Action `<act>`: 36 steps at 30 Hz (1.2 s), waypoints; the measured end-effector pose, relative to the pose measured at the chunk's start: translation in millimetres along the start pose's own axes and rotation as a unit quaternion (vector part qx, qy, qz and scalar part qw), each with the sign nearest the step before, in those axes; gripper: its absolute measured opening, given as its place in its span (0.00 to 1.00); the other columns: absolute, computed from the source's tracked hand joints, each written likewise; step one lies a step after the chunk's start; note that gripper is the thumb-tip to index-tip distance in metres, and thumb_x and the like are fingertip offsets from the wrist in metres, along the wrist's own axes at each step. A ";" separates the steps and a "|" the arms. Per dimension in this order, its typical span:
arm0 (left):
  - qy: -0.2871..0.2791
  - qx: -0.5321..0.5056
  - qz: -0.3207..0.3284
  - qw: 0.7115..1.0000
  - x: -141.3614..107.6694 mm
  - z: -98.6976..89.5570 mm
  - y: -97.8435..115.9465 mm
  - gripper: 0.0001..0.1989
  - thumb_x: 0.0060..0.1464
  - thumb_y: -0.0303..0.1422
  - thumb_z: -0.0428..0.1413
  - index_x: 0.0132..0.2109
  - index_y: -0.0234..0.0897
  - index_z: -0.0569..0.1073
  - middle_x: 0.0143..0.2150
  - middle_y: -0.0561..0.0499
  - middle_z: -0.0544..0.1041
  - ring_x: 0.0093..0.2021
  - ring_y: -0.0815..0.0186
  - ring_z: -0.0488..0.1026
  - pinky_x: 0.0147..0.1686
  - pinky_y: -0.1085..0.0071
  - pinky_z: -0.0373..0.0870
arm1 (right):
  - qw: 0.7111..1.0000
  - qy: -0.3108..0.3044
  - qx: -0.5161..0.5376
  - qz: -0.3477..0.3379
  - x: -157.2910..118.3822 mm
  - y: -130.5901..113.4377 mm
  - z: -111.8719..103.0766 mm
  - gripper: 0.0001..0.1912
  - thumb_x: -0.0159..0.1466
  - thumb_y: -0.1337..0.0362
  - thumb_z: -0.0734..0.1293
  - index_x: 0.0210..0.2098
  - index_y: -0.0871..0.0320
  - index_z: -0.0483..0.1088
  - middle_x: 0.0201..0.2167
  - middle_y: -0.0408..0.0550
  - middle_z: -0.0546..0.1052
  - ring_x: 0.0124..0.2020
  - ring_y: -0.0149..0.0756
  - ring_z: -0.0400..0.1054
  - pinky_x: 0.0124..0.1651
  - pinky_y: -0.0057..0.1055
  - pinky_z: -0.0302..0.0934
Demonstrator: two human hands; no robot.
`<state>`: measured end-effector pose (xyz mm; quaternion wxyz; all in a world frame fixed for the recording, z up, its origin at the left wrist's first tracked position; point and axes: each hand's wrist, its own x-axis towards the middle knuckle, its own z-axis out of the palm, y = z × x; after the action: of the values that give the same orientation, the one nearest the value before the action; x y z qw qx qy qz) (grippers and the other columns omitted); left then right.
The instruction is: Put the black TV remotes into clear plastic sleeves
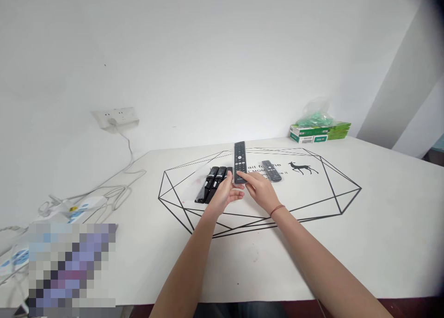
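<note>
Your left hand [225, 196] and right hand [262, 191] hold the black remote [240, 151] by its near end, over the table [388, 244]. It looks light, stiff and maybe slippery; pinch its sides.

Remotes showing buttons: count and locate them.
2: held remote, at the left hand and right hand; lying remote, on the table to its right. Black items farther left may hide others.

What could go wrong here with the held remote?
The held remote might tip or slip: the left hand and right hand are only at its lower end. Right fingers over its lower face might press a button. If dropped, it could knock the black items by the left hand.
</note>
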<state>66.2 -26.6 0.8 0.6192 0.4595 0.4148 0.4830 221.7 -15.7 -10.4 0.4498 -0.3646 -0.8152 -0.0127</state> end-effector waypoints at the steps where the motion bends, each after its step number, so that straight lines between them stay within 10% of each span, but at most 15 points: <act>1: 0.005 -0.025 0.020 0.999 0.2 0.2 1.0 0.26 0.50 0.53 0.51 0.45 0.36 0.68 0.36 0.47 0.74 0.30 0.69 0.73 0.37 0.67 0.71 | 1.000 -0.001 0.005 -0.009 0.5 -0.4 0.0 0.24 0.62 0.74 0.54 0.55 0.52 0.65 0.41 0.49 0.74 0.44 0.38 0.66 0.47 0.35 0.62; 7: 0.035 -0.071 0.096 0.992 3.6 -1.2 -0.5 0.17 0.48 0.41 0.59 0.43 0.37 0.71 0.41 0.48 0.74 0.38 0.70 0.73 0.46 0.66 0.68 | 0.968 -0.033 0.209 0.136 2.3 -9.2 0.4 0.26 0.61 0.64 0.62 0.59 0.48 0.57 0.52 0.51 0.67 0.48 0.39 0.65 0.48 0.40 0.64; 13: 0.088 0.069 0.111 0.988 8.5 -4.6 -11.7 0.23 0.46 0.40 0.60 0.48 0.35 0.69 0.46 0.44 0.73 0.37 0.66 0.74 0.37 0.68 0.73 | 0.836 -0.023 0.427 0.343 -0.4 -4.7 14.8 0.36 0.58 0.53 0.64 0.61 0.55 0.49 0.24 0.40 0.72 0.26 0.33 0.71 0.37 0.36 0.68; 18: 0.138 0.211 0.134 0.958 9.9 -6.1 -18.5 0.28 0.52 0.43 0.54 0.58 0.38 0.60 0.46 0.44 0.72 0.31 0.68 0.75 0.31 0.70 0.74 | 0.901 0.013 0.202 0.385 -5.9 30.6 18.8 0.20 0.61 0.57 0.58 0.50 0.56 0.66 0.25 0.43 0.75 0.26 0.33 0.71 0.37 0.33 0.66; 24: 0.106 0.266 0.119 0.951 10.4 -7.8 -21.5 0.21 0.55 0.39 0.51 0.54 0.37 0.64 0.44 0.45 0.72 0.33 0.68 0.75 0.30 0.74 0.70 | 0.912 0.005 0.043 0.407 -12.9 68.1 15.7 0.18 0.61 0.62 0.56 0.43 0.59 0.74 0.34 0.51 0.77 0.39 0.40 0.70 0.46 0.35 0.61; 36: 0.181 0.307 0.180 0.917 7.9 -19.1 -8.6 0.14 0.52 0.38 0.51 0.45 0.40 0.73 0.38 0.49 0.76 0.29 0.67 0.73 0.35 0.70 0.66 | 0.935 -0.034 -0.216 0.280 -13.7 37.4 19.6 0.22 0.59 0.58 0.63 0.49 0.63 0.67 0.53 0.68 0.63 0.53 0.59 0.56 0.47 0.53 0.55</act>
<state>51.2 -16.6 -12.6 0.2647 0.5989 0.5574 0.5104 234.7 10.6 -43.8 0.3174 -0.6668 -0.6724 -0.0493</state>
